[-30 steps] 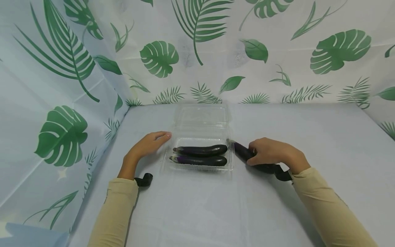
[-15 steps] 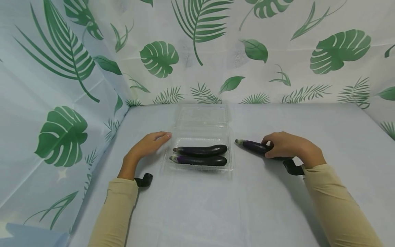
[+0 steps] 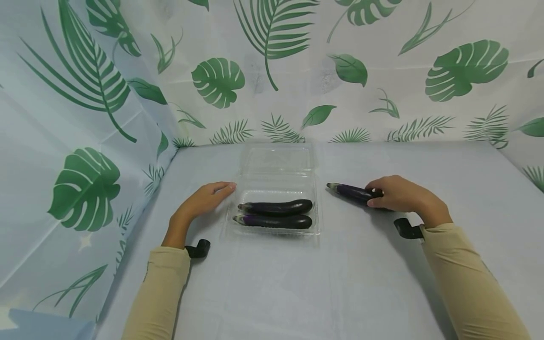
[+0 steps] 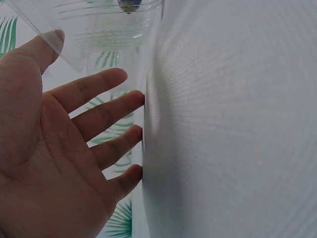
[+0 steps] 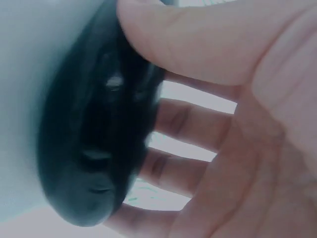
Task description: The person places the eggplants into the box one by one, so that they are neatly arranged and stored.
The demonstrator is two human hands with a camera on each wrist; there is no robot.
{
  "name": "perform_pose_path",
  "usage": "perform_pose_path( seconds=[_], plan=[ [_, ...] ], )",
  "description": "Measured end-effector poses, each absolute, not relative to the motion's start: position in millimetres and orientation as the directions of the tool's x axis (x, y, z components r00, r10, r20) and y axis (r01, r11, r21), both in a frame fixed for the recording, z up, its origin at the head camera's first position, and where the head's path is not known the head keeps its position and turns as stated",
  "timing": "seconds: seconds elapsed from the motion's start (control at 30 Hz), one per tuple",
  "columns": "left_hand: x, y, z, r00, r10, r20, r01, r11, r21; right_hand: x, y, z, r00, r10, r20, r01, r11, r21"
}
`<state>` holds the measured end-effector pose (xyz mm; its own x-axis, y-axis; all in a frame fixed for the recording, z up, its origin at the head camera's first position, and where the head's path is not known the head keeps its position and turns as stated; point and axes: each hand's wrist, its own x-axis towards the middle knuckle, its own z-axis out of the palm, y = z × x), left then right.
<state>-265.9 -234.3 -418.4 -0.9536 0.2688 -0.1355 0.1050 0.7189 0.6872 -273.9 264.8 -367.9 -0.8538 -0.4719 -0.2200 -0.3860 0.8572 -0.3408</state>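
1. The clear container (image 3: 272, 194) sits open on the table (image 3: 272, 288), its lid (image 3: 278, 159) folded back toward 12 o'clock.
2. Two eggplants lie in its base, side by side across the part nearer 6 o'clock: the far eggplant (image 3: 276, 207) and, just below it, the near eggplant (image 3: 274, 221). Both point their pale stem ends to 9 o'clock and their rounded ends to 3 o'clock.
3. The held eggplant (image 3: 350, 191) is outside the container, near its 3 o'clock side, its stem end aimed between 9 and 10 o'clock.
4. The right hand (image 3: 397, 193) grips that eggplant toward its rounded end, thumb on one side and fingers on the other.
5. The left hand (image 3: 205, 197) is at the container's 9 o'clock side, holding nothing, fingers spread apart. Its thumb is right by the clear plastic; whether they touch cannot be told.
6. In the head view the right hand covers the rounded end of its eggplant. The right wrist view, blurred, shows that end toward 7 o'clock, while the stem end is cut off at 12.
7. Whether the held eggplant touches the table cannot be told.
8. In the left wrist view a dark tip (image 4: 130, 5) shows through the plastic at 12 o'clock, cut by the edge; which eggplant it belongs to is unclear.
9. The container's outer rim nearly melts into the pale table and is hard to trace.
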Motion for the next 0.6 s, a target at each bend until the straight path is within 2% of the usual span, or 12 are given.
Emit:
perform_pose_path(
  seconds=[0.27, 0.6],
  plan=[
    [-266, -235, -419, -0.954, 0.264, -0.143, 0.096, 0.72, 0.687, -276, 265, -367, -0.895, -0.418, -0.154, -0.338, 0.862, -0.378],
    [-265, -235, -419, -0.954, 0.265, -0.143, 0.099, 0.724, 0.682, -272, 260, -358, -0.901, -0.431, -0.049, -0.387, 0.85, -0.358]
  ],
)
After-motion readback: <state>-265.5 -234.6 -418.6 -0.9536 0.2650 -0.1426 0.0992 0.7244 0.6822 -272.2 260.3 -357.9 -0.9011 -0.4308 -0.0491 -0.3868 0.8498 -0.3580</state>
